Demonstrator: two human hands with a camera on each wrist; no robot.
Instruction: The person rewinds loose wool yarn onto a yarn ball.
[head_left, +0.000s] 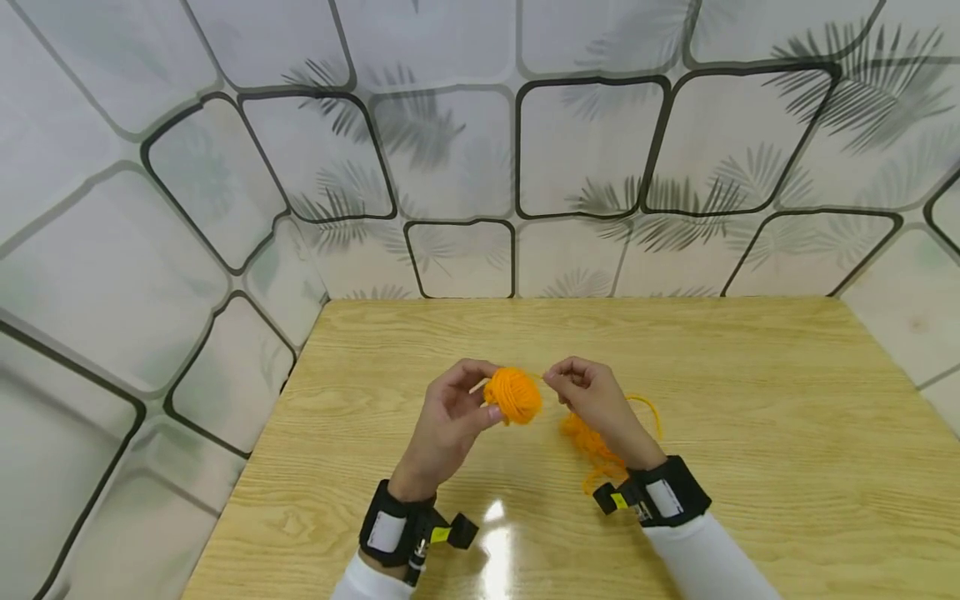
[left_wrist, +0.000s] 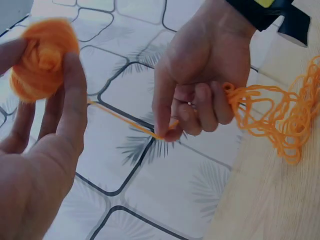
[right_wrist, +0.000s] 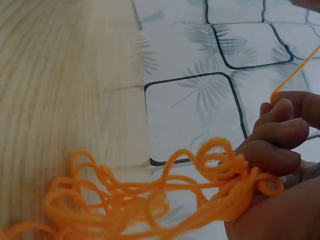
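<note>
A small ball of orange yarn (head_left: pixel 514 396) is held up between the thumb and fingers of my left hand (head_left: pixel 450 425). From the ball a single strand (left_wrist: pixel 122 120) runs taut across to my right hand (head_left: pixel 596 400), whose thumb and index finger pinch it. The other fingers of the right hand curl in over the loose yarn, seen in the right wrist view. A tangle of loose orange yarn (left_wrist: pixel 295 117) trails from that palm toward the table. In the head view the right hand and wrist partly hide this tangle.
Both hands are over a light wood-grain table (head_left: pixel 750 400). Behind and beside it stands a pale wall covering (head_left: pixel 465 150) with dark outlined shapes and leaf prints. Each wrist wears a black strap (head_left: pixel 671 492) with a small camera. A bright reflection shows near the table's front.
</note>
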